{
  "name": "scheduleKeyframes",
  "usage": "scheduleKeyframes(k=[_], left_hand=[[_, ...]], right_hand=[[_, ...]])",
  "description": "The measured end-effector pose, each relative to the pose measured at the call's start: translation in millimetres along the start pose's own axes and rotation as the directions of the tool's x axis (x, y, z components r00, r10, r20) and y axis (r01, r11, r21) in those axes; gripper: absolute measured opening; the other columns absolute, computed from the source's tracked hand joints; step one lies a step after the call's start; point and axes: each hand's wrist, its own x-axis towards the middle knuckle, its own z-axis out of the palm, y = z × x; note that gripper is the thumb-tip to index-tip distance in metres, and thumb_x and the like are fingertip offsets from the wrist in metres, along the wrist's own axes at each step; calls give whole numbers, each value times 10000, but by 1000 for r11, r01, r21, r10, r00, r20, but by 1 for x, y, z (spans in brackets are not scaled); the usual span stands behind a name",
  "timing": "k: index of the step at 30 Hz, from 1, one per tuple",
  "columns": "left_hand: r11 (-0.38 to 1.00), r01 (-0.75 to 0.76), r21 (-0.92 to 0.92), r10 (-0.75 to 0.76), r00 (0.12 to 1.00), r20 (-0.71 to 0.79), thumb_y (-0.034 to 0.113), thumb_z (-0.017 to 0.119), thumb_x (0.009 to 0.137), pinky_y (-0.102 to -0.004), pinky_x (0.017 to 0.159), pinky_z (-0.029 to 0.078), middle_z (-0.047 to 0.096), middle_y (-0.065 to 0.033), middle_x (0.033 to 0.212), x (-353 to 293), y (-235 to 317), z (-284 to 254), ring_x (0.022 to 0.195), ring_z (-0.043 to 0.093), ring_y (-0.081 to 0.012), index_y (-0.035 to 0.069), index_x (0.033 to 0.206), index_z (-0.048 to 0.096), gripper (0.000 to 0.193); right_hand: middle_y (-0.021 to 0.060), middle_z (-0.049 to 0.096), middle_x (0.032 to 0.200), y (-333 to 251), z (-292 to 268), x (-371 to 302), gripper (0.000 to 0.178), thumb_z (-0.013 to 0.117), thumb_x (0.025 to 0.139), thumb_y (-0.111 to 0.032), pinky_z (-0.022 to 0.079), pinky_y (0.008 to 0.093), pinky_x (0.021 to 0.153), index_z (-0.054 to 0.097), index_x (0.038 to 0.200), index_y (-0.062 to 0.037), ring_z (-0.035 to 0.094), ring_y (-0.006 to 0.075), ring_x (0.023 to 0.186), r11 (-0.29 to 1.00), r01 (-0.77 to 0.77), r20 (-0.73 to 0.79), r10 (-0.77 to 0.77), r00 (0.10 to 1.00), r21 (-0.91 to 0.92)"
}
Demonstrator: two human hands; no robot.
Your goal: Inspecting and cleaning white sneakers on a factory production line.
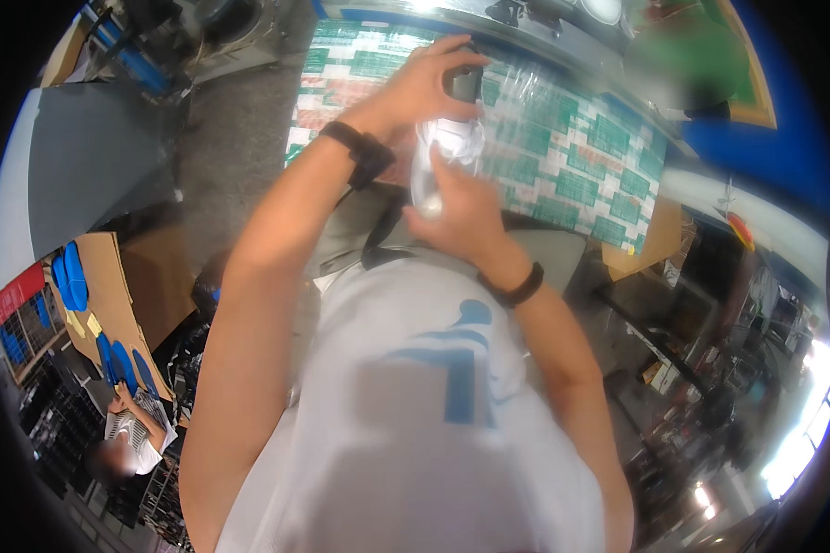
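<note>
White shoe (456, 138) over the near edge of the green-patterned tabletop (563, 152), long axis running near to far. We see the left hand (424, 85) clamped round its dark far end, the right hand (471, 208) gripping its near end.

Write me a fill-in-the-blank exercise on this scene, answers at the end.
1. The left hand grips the dark grey end of a two-toned item, while the right hand is at its ____ part.
2. The right-hand end of the plastic-covered, block-patterned sheet is printed mainly in white and ____.
3. The print on the white cloth shirt is ____.
4. One dark wristband is on the left wrist; another is on the ____ wrist.

Missing words: white; green; blue; right.
</note>
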Motion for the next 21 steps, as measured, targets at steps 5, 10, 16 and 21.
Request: scheduleKeyframes(k=[5,10,16,21], left_hand=[[1000,-20,-7,20,1000,21,303,968,799,-453,1094,574,405,-174,1785,2,-1,-3,1563,488,-392,143,1505,713,768],[999,-29,-14,29,999,32,299,965,797,-493,1177,534,392,-175,1792,4,-3,-4,1589,457,-403,159,1521,704,783],[998,14,-60,-11,999,48,296,964,800,-559,1293,402,378,-174,1802,4,-1,-2,1638,391,-405,171,1537,693,795],[999,24,-22,-24,999,36,332,991,752,-561,1282,420,378,-245,1787,5,2,-1,1615,415,-461,144,1523,709,842]], right_hand=[[182,760,1051,0,-29,-35,883,893,782,-295,616,457,789,603,1547,38,755,367,900,990,-59,43,54,998,132],[173,761,1048,20,-35,-33,785,834,832,-249,601,435,850,631,1551,-10,753,355,941,950,-187,-6,194,981,252],[170,745,1042,27,-25,-23,754,807,866,-246,588,428,890,621,1555,-3,734,356,965,898,-302,-40,331,943,320],[170,739,1064,31,-23,-21,805,831,839,-260,593,441,895,606,1570,-10,735,371,966,908,-317,-19,335,942,272]])
